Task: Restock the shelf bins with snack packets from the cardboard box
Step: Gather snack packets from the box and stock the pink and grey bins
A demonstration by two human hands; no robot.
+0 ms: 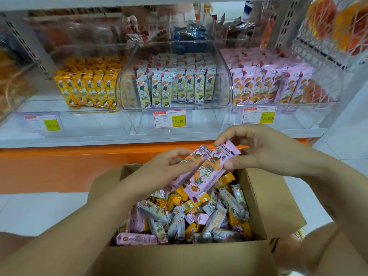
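Observation:
An open cardboard box (266, 198) on the floor holds a jumble of pink, yellow and grey snack packets (185, 220). Above it, both hands hold a small stack of pink packets (207, 172). My left hand (169, 166) grips the stack's left side. My right hand (256, 150) pinches its upper end between thumb and fingers. On the shelf stand three clear bins: yellow packets (87, 86) on the left, grey packets (175, 84) in the middle, pink packets (272, 84) on the right.
Price tags reading 15.80 (169, 118) hang on the bin fronts. An orange shelf base (59, 166) runs below the bins. A wire rack with orange bags (338, 26) hangs at the upper right. White floor tiles lie on both sides of the box.

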